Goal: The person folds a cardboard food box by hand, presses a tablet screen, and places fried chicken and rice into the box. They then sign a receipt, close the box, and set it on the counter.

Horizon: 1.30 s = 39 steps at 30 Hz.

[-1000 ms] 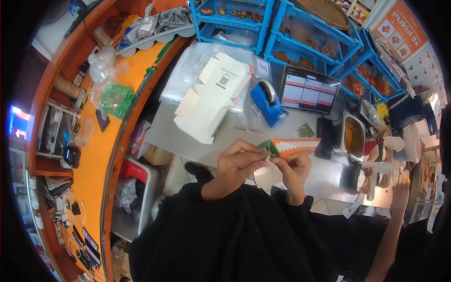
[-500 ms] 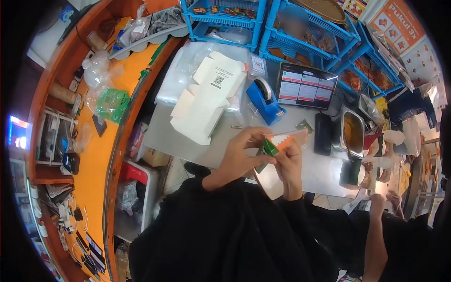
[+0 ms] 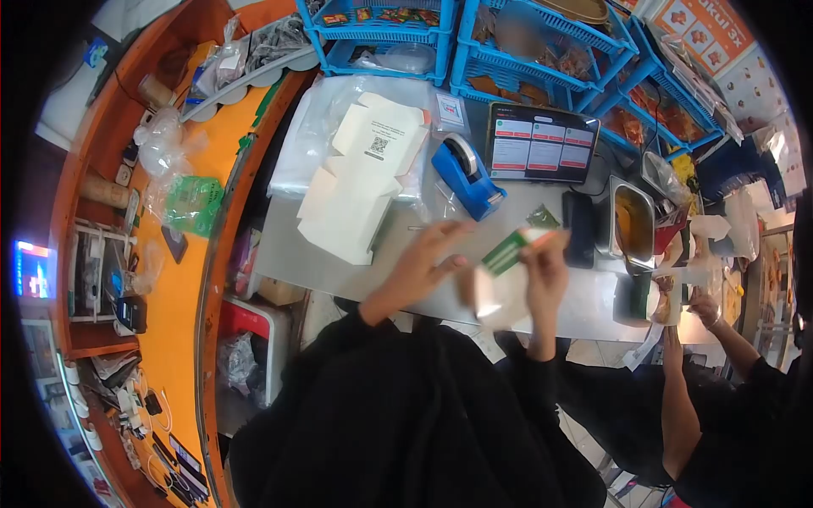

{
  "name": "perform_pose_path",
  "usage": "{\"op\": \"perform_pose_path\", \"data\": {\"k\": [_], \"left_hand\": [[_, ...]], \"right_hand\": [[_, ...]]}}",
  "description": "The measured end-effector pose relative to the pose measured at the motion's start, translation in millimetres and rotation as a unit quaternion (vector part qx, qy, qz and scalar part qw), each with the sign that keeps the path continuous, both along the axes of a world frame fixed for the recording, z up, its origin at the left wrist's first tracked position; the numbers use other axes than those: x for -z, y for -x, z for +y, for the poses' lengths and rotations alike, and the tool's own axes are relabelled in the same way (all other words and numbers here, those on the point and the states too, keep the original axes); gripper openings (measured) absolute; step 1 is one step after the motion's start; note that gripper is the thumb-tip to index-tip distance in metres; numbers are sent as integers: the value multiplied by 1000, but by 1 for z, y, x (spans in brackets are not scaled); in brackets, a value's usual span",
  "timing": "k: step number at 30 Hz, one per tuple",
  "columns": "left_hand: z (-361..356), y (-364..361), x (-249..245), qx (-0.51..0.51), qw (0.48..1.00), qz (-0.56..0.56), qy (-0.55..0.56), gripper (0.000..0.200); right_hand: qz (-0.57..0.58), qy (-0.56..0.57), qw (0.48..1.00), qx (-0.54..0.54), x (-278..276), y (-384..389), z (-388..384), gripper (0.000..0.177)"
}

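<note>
My right hand (image 3: 548, 273) grips a small cardboard box (image 3: 505, 254) by its upper right edge. One side of the box is green with white print, the lower part is pale, and some orange shows near my fingers; motion blurs it. To its left, my left hand (image 3: 417, 264) hangs over the table's front edge with fingers apart and nothing in them. Beyond my left hand lies an unfolded white carton (image 3: 360, 182) with a printed code, on clear plastic bags (image 3: 292, 152). A blue tape dispenser (image 3: 467, 179) stands just past both hands.
Behind the dispenser a tablet (image 3: 542, 144) shows order panels. Right of it are a dark phone-like slab (image 3: 578, 229), a green sachet (image 3: 543, 217) and a metal food tray (image 3: 632, 224). Blue racks (image 3: 461, 51) line the back. A co-worker's hand (image 3: 705, 306) works at right.
My left hand has let go of the box and moved slightly left. My right hand has moved right with the box, which is turned and shows more of its pale part.
</note>
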<state>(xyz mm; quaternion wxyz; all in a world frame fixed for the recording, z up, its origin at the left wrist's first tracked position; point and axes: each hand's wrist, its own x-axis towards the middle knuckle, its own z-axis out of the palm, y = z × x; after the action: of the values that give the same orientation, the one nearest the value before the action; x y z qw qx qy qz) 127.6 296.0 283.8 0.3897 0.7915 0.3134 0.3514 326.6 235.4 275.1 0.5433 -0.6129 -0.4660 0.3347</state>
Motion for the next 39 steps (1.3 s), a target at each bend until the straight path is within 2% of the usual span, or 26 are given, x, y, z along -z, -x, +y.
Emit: {"op": "perform_pose_path", "data": {"k": [1, 3, 4, 5, 7, 9, 11, 15, 17, 18, 19, 20, 21, 22, 23, 24, 25, 26, 27, 29, 30, 31, 33, 35, 37, 39], "left_hand": [[5, 15, 3, -74, 991, 95, -59, 54], [14, 47, 26, -202, 928, 273, -152, 67], [19, 61, 41, -256, 881, 353, -185, 71], [26, 73, 52, -259, 880, 352, -187, 71], [39, 92, 65, -235, 938, 254, 33, 68], [47, 103, 66, -207, 932, 298, 6, 60], [55, 110, 57, -111, 971, 165, 131, 52], [74, 125, 79, -30, 964, 178, 196, 49], [80, 130, 98, -7, 976, 8, 217, 34], [83, 134, 96, 1, 977, 5, 215, 34], [88, 138, 90, -27, 973, 78, 214, 27], [92, 142, 84, -56, 964, 150, 211, 21], [92, 144, 77, -50, 966, 147, 208, 21], [88, 143, 68, -91, 972, 101, 189, 18], [84, 143, 58, -131, 975, 55, 171, 16], [81, 143, 44, -126, 976, 54, 169, 16], [76, 144, 28, -148, 978, -7, 147, 15], [72, 147, 17, -170, 975, -66, 126, 14], [70, 149, 11, -168, 975, -66, 126, 14], [71, 153, 2, -120, 967, -112, 194, 14], [73, 153, -2, -105, 983, -72, 134, 13], [77, 152, -2, -104, 983, -75, 132, 13], [81, 146, 0, -55, 996, -17, 74, 13], [79, 134, 2, -15, 999, -10, 39, 15], [79, 129, 6, 24, 1000, -4, 4, 16], [85, 126, 12, 66, 996, 37, 47, 18]], "right_hand": [[2, -50, 998, 34, -2, -8, 13, 22], [-66, -39, 992, 104, -19, -15, 30, 35], [-105, 20, 988, 111, -19, -19, 32, 44], [-142, -5, 981, 131, -8, -19, 35, 43], [-197, -19, 972, 126, -17, 2, 34, 42], [-183, -57, 975, 112, 1, 26, 34, 40], [-178, -28, 984, -4, 8, 57, 33, 36], [-125, 12, 989, -83, 6, 119, 34, 32], [-102, 35, 988, -108, 11, 144, 33, 32], [-79, 82, 984, -138, 16, 156, 33, 33], [-55, 126, 976, -167, 18, 169, 33, 35], [-59, 124, 978, -159, 18, 186, 32, 35], [-216, 45, 972, -76, 18, 205, 31, 39], [-365, -35, 930, 8, 19, 220, 30, 43], [-367, -35, 929, 13, 20, 230, 31, 43], [-297, -40, 954, 19, 23, 239, 31, 47], [-225, -45, 973, 23, 25, 247, 32, 51], [-226, -45, 973, 25, 24, 253, 31, 51], [-228, -66, 971, 30, 22, 258, 30, 50], [-232, -91, 968, 37, 17, 264, 29, 48], [-204, -89, 973, 68, 14, 262, 32, 46], [-175, -87, 976, 98, 9, 261, 34, 44], [-196, -75, 970, 122, -3, 256, 38, 41], [-161, -8, 975, 153, -7, 249, 41, 45], [-184, 1, 972, 143, -12, 237, 40, 45], [-61, 89, 991, 79, 3, 214, 39, 39]]}}
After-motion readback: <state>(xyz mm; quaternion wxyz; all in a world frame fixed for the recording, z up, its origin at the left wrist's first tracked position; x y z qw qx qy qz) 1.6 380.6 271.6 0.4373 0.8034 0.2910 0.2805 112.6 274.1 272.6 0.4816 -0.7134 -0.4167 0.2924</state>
